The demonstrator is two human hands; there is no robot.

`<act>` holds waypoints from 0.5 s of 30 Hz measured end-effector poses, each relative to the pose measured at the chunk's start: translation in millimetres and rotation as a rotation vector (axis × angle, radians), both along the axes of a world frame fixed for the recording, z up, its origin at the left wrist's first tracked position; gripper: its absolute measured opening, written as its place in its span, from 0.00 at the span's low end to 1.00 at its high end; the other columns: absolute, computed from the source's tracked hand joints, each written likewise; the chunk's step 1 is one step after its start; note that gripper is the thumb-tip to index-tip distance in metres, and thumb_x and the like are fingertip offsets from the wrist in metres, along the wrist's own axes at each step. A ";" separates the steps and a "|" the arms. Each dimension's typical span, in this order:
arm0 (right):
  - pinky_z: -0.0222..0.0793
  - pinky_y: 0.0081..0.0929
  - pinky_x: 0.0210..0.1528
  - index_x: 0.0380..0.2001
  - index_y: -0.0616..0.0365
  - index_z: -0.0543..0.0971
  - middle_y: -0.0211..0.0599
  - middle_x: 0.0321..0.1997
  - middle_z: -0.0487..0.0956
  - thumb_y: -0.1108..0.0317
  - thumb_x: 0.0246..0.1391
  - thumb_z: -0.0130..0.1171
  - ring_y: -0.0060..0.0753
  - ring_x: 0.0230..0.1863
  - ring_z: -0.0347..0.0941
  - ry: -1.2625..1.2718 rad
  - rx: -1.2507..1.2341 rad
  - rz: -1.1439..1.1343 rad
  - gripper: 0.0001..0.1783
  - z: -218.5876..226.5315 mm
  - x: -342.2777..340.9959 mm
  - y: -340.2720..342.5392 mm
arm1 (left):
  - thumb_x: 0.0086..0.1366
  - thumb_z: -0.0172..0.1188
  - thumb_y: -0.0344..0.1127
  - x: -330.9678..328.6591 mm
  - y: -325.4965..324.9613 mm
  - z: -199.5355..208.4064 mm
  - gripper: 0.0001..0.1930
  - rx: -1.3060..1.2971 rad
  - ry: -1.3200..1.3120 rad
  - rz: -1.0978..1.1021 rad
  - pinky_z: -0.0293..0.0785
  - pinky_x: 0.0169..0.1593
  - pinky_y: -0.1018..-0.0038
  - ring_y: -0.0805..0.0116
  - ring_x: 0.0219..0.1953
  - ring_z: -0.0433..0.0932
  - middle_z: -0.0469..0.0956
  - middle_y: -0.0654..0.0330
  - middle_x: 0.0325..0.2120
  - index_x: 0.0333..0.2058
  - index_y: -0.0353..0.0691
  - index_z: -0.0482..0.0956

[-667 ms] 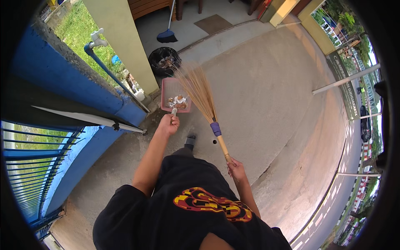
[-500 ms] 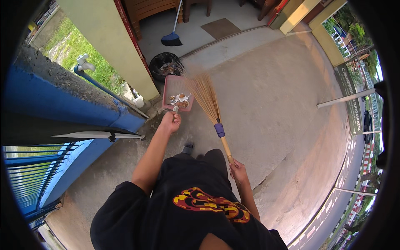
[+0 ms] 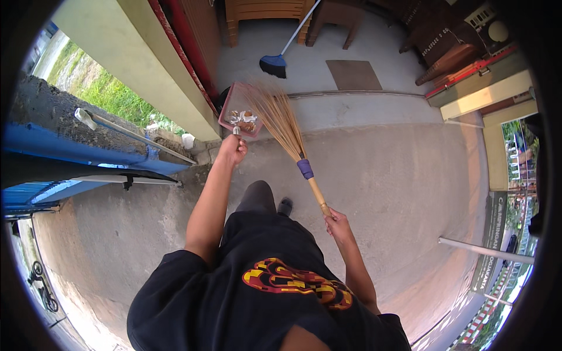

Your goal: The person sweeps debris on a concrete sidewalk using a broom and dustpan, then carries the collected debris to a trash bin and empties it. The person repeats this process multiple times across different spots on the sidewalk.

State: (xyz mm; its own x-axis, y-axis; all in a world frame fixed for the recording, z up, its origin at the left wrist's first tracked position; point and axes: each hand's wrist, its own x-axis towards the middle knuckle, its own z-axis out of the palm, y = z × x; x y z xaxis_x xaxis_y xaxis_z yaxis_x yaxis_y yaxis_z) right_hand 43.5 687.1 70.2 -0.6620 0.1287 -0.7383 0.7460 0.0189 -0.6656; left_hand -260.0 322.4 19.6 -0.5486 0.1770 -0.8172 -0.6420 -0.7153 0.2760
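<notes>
Head view: the left hand (image 3: 233, 150) grips the dustpan (image 3: 239, 95) by its handle, fingers closed; litter (image 3: 243, 120) lies toward the handle-side edge. The right hand's (image 3: 336, 223) fingers wrap the broom (image 3: 305, 169), whose bristles cross the dustpan's right edge. Compared with earlier, the dustpan now hides most of the bin (image 3: 222, 97).

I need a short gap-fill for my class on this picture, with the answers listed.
The dustpan in the left hand is coloured ____. The wrapping on the broom in the right hand is coloured ____. In the picture, another broom is to the ____ of the brown mat.

Missing words: pink; purple; left.
</notes>
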 end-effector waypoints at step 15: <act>0.62 0.19 0.17 0.62 0.51 0.76 0.22 0.20 0.69 0.67 0.64 0.58 0.15 0.16 0.64 -0.168 0.011 0.321 0.23 -15.2 -298.4 120.7 | 0.60 0.52 0.34 -147.9 86.7 -107.4 0.40 -1.242 -0.022 -0.313 0.78 0.46 0.55 0.39 0.41 0.82 0.81 0.33 0.40 0.69 0.25 0.50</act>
